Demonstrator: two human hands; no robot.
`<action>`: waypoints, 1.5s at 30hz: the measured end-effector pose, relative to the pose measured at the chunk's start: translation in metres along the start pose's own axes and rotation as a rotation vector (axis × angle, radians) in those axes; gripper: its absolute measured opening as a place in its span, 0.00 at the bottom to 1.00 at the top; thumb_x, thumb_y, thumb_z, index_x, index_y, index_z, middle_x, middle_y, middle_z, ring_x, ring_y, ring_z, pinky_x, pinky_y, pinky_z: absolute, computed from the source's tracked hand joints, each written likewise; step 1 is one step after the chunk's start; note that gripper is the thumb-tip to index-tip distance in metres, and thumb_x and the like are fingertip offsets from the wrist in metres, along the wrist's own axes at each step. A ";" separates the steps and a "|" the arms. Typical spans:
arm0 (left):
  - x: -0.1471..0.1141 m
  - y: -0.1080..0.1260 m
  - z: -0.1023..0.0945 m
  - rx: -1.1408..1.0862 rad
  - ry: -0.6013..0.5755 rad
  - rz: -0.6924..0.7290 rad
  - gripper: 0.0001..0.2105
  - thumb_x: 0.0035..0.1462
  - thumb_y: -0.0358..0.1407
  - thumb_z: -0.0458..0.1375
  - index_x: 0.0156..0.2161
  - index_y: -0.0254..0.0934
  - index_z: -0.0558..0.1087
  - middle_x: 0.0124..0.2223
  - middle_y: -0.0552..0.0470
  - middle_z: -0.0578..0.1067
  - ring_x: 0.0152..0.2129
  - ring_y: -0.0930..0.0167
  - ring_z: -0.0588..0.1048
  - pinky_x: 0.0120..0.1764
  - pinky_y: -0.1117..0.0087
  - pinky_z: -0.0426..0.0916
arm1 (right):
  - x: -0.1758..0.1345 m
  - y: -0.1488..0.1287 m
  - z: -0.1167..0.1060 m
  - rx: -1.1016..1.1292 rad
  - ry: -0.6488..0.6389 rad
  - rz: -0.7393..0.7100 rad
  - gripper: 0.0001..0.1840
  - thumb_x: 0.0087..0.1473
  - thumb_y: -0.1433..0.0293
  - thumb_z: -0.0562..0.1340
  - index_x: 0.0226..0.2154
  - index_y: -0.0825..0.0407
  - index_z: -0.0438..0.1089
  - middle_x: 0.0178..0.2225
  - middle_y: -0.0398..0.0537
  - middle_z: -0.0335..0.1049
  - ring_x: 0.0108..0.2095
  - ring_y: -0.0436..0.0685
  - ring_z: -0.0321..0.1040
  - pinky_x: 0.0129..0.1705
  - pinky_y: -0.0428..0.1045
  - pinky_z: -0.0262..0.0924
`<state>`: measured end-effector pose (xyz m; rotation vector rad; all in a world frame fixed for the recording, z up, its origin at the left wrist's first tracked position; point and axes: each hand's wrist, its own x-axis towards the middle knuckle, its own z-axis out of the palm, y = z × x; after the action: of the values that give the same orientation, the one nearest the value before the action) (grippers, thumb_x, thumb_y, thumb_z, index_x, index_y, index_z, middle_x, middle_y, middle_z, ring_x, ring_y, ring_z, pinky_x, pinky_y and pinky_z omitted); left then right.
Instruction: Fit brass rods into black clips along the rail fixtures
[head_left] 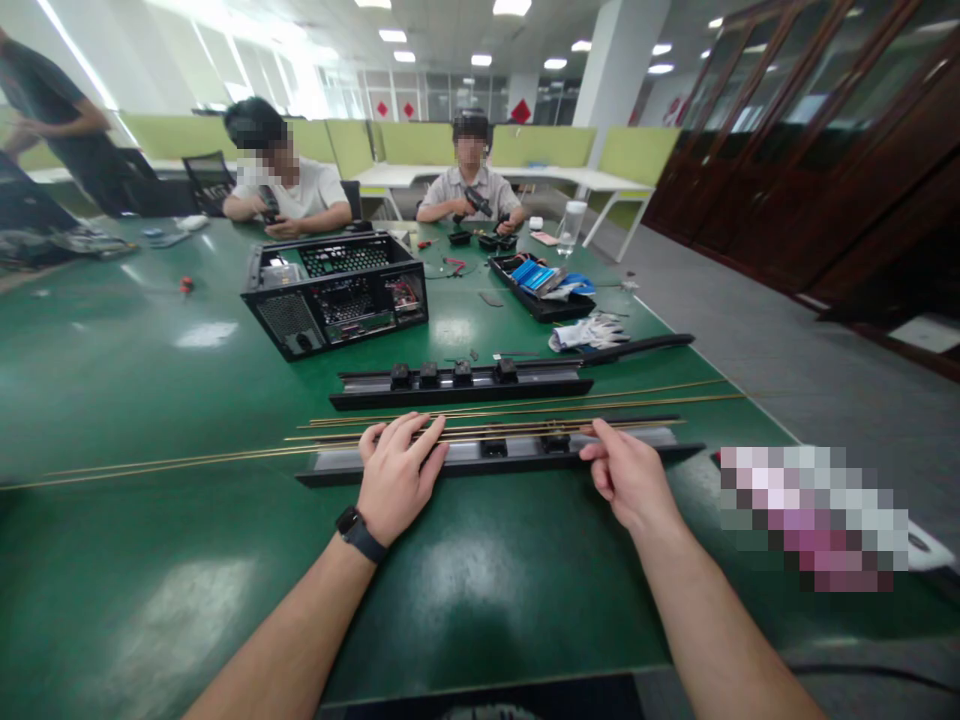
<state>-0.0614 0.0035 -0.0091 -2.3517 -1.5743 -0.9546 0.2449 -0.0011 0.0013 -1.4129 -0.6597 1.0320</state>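
Note:
My left hand, wearing a dark watch, lies with fingers apart across the left half of the near black channel. Under its fingertips run several thin brass-coloured rods, some reaching far past the channel on both sides. My right hand is at the channel's right half, fingers curled, with index finger and thumb closed about a thin rod. Its exact grip is partly hidden. Two small black blocks sit in the near channel between my hands. A second black channel with several black blocks lies just behind.
An open black computer case stands at back left. Behind the channels are a black tray with blue items, gloves and a dark strip. A blurred-out object is at right. Two people sit across the green table.

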 end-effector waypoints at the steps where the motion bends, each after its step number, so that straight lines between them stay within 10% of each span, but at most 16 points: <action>1: 0.000 0.000 0.000 0.001 -0.005 0.006 0.17 0.66 0.40 0.53 0.59 0.48 0.70 0.56 0.47 0.75 0.57 0.61 0.69 0.58 0.54 0.53 | 0.000 0.000 0.000 0.015 -0.008 0.003 0.20 0.48 0.55 0.69 0.33 0.56 0.72 0.20 0.44 0.72 0.08 0.44 0.52 0.06 0.41 0.39; 45: -0.007 0.004 -0.002 0.031 -0.011 0.005 0.24 0.63 0.45 0.56 0.62 0.42 0.66 0.63 0.41 0.67 0.65 0.58 0.60 0.66 0.50 0.50 | 0.005 0.002 -0.006 0.079 0.023 0.001 0.17 0.49 0.58 0.69 0.30 0.55 0.70 0.19 0.44 0.71 0.09 0.45 0.56 0.06 0.40 0.40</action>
<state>-0.0605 -0.0047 -0.0114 -2.3426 -1.5754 -0.9119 0.2515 0.0002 -0.0024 -1.3553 -0.5950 1.0303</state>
